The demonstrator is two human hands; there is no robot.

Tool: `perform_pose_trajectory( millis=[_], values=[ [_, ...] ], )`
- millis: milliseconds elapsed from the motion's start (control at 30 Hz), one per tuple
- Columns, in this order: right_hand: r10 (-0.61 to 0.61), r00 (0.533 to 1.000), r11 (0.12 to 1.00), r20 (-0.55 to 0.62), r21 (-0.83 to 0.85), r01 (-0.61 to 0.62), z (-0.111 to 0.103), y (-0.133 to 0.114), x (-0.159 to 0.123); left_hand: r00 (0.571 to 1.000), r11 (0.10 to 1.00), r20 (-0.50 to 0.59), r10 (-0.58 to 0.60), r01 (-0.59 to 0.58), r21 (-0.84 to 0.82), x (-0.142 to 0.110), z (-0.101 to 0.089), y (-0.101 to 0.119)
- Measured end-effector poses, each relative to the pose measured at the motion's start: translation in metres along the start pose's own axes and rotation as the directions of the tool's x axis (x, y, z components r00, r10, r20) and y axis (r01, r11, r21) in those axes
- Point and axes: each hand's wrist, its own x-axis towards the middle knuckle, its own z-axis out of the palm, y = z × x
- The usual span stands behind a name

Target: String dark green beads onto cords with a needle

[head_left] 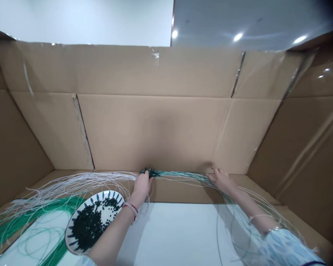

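The left hand was found closed around a dark green knot of strand ends, just up and right of a white plate with blue petal markings. The right hand was held open and wide, well right of the plate, over a run of pale green strands leading from the knot. Black pellets were heaped on the plate. White strands were fanned out beyond it, and green strands lay left of it. A white worktop was seen right of the plate, and a folded cardboard sheet rose beyond it.
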Motion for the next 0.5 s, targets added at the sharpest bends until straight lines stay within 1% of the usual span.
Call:
perform_pose_trajectory(
  millis=[100,200,367,433,500],
  values=[
    [-0.061,0.998,0.998,0.015,0.01,0.061,0.005,-0.006,-0.005,0.999,0.999,0.034,0.017,-0.015,-0.048,0.009,0.004,-0.006],
    [-0.114,0.993,0.993,0.038,0.03,0.113,0.0,-0.005,-0.015,0.997,0.995,0.077,0.026,-0.018,-0.102,0.025,0.001,-0.011],
    [-0.183,0.978,0.981,0.099,0.087,0.175,-0.018,0.004,-0.04,0.985,0.985,0.17,0.012,0.018,-0.171,0.049,-0.011,-0.016],
    [-0.199,0.971,0.976,0.136,0.118,0.183,-0.028,0.005,-0.055,0.982,0.984,0.187,0.008,0.025,-0.175,0.051,-0.018,-0.017],
    [-0.211,0.962,0.971,0.174,0.154,0.185,-0.042,-0.001,-0.077,0.983,0.986,0.183,0.023,0.008,-0.166,0.047,-0.027,-0.016]
  ],
)
